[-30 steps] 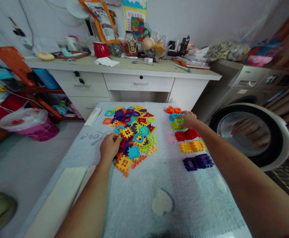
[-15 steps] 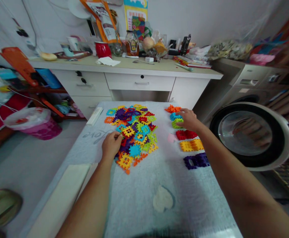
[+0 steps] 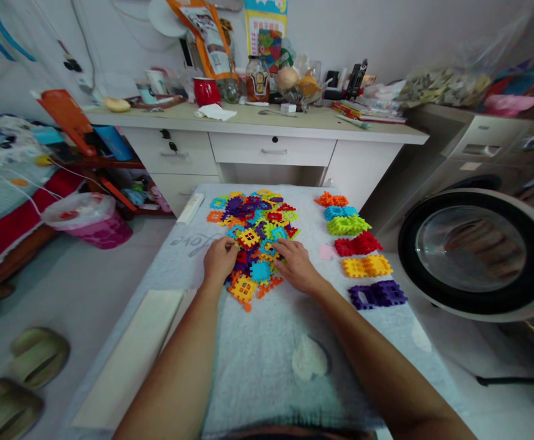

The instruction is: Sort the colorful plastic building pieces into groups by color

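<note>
A mixed heap of plastic interlocking building pieces (image 3: 261, 271) in several colours lies on the cloth-covered table. At its left edge, my left hand (image 3: 219, 261) has thumb and fingers pinched together; whatever is between them is too small to make out. My right hand (image 3: 296, 266) reaches onto the heap's right side, its fingers stretched out and apart over the pieces. Further right, single-colour groups form a column: orange pieces (image 3: 331, 199), blue pieces (image 3: 340, 212), green pieces (image 3: 348, 225), red pieces (image 3: 357, 244), yellow pieces (image 3: 367, 266) and purple pieces (image 3: 377, 294).
A white box-like strip (image 3: 190, 209) lies at the table's far left corner. Behind stands a cluttered desk (image 3: 271, 129) with a jar and a red mug. An open washing machine door (image 3: 407, 269) is at the right, a pink bin (image 3: 92, 226) at the left.
My right hand has moved left from the blue and green groups to the mixed heap. My left hand stays pinched at the heap's left edge. The view has shifted slightly left.
</note>
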Tool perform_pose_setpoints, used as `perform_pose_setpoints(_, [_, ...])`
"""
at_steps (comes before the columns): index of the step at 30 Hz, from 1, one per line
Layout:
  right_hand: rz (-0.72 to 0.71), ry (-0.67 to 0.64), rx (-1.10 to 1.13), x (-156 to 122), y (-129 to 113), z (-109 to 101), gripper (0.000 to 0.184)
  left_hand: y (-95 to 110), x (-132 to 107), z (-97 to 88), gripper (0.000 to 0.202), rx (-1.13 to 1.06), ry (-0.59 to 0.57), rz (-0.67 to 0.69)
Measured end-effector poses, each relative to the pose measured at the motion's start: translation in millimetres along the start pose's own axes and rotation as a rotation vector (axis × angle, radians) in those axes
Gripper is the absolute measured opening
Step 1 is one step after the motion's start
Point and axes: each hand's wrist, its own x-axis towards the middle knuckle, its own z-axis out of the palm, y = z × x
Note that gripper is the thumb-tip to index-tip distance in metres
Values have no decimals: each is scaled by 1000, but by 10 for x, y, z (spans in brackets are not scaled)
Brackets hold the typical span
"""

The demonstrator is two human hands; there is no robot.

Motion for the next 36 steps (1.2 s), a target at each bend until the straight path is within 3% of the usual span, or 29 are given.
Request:
perform_pose_setpoints(6, [-2, 1, -24, 92, -37, 108, 39, 4, 0, 8, 22, -3, -3, 0])
perform_pose_setpoints(11, [-40, 55, 82, 74, 29, 73, 28, -17, 17, 33, 23, -6, -1, 1])
perform_pose_setpoints(19, [-68, 51, 242, -10, 142, 9, 28, -16, 4, 34, 23, 6, 8, 5])
perform_pose_setpoints(27, [-20, 97, 451, -47, 215, -97, 8, -1, -8, 33, 23, 10, 12, 9])
perform_pose_setpoints(36, [130, 143, 622, -33, 357, -121, 25, 10, -10, 23, 26, 14, 4, -2])
